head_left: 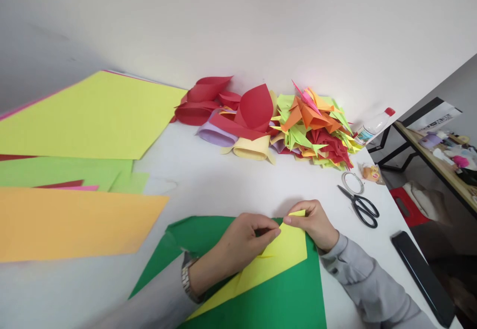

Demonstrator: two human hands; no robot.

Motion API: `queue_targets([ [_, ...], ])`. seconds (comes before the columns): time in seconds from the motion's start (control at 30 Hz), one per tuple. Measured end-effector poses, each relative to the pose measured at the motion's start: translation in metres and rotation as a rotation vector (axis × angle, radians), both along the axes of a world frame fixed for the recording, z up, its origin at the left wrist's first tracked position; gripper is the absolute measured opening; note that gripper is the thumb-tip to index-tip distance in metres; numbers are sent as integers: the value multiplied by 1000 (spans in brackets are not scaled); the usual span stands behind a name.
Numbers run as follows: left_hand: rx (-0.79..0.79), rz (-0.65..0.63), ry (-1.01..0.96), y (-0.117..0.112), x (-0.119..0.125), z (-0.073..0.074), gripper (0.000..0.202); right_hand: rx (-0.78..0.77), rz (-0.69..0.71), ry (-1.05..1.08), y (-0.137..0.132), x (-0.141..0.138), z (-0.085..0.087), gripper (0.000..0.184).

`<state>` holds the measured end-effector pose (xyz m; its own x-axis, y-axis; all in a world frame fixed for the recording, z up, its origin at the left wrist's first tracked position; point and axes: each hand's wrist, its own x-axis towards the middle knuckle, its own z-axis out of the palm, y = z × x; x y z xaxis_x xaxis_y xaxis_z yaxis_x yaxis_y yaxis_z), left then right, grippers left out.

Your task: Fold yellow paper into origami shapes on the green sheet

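Observation:
A yellow sheet of paper (268, 262), partly folded, lies on a dark green sheet (290, 299) at the near edge of the white table (208, 180). My left hand (240, 244) is closed, its fingertips pinching the yellow paper near its upper fold. A metal watch sits on that wrist. My right hand (313, 222) is closed in a pinch on the paper's top corner, a small yellow flap showing above the fingers. Both hands meet at the same fold.
Large yellow-green (89, 118), light green (67, 172) and orange (70, 222) sheets lie at left. A pile of folded paper shapes (276, 123) sits by the wall. Scissors (363, 207), a tape roll (352, 182), a bottle (374, 125) and a black phone (421, 274) lie at right.

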<state>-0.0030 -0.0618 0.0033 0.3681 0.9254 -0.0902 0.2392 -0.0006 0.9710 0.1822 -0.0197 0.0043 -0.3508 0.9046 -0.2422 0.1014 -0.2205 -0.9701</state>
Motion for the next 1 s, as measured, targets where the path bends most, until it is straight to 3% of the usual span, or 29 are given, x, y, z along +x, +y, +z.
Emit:
queue_targets([
  [0.3, -2, -14, 52, 0, -1, 1, 31, -145, -152, 72, -3, -3, 1, 24],
  [1.0, -114, -17, 15, 3, -7, 8, 31, -150, -275, 160, 4, -1, 3, 30],
])
